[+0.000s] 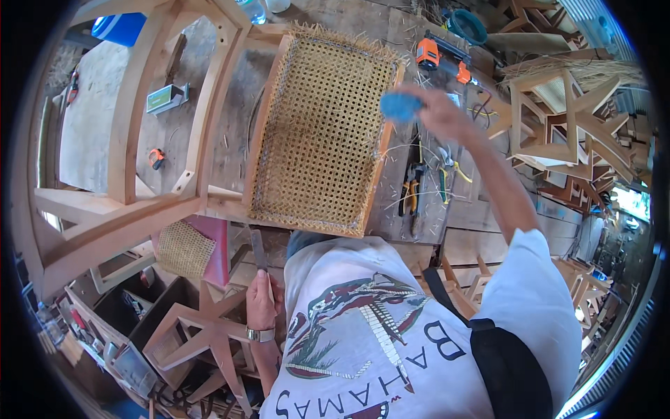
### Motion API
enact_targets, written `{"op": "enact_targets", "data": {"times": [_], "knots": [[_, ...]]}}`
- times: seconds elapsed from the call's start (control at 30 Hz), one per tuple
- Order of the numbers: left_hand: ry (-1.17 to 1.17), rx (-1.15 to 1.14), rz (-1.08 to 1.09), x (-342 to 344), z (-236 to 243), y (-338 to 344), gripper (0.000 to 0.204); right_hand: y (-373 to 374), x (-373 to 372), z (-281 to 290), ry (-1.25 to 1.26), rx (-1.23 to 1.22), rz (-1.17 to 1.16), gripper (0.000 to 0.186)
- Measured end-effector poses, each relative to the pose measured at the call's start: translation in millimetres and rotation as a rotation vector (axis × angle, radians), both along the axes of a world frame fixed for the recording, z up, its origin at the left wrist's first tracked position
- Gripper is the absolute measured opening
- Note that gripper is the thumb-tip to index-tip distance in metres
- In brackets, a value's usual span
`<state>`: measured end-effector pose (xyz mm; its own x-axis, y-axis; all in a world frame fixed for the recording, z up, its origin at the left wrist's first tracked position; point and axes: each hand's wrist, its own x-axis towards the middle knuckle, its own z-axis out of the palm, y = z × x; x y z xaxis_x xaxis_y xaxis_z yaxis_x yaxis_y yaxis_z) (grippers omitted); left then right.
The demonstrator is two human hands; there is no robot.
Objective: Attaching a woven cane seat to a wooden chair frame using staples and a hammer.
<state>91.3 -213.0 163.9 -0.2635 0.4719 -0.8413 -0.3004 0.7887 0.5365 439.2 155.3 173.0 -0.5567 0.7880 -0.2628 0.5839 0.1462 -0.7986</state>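
A cane-webbed panel (314, 133) in a wooden frame lies on the workbench (471, 220), with frayed strand ends along its upper edge. My right hand (440, 112) is closed on a blue rounded object (399, 106), its exact kind unclear, just off the panel's upper right edge. My left hand (267, 297) is below the panel's lower left corner, closed around a flat metal strip (257, 248) that points upward. Pliers (412, 195) and yellow-handled cutters (450, 171) lie right of the panel among loose strands.
An open wooden chair frame (129, 140) stands at left. A small box (166, 99), a tape measure (156, 158) and an orange power tool (429, 52) rest on the bench. Stacked wooden pieces (544, 126) crowd the right, and star-shaped frames (206, 328) the lower left.
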Motion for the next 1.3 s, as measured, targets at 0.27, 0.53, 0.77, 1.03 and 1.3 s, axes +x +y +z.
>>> {"op": "enact_targets", "data": {"times": [0.27,0.53,0.77,1.03,1.3], "knots": [[0.063,0.056,0.017,11,8,-28,0.045,28,18,-128,-0.241,0.891,0.023,0.047],[0.065,0.032,0.319,21,-9,-94,0.045,-54,21,-28,-0.138,-0.049,0.244,0.06],[0.002,0.008,0.318,15,-19,-89,0.045,47,38,-120,-0.255,0.725,-0.119,0.055],[0.037,-0.012,0.299,-1,-10,-70,0.044,-59,-10,-134,-0.168,0.622,-0.307,0.039],[0.043,-0.072,0.192,-30,-22,-44,0.046,81,19,-137,-0.209,0.728,-0.438,0.018]]}}
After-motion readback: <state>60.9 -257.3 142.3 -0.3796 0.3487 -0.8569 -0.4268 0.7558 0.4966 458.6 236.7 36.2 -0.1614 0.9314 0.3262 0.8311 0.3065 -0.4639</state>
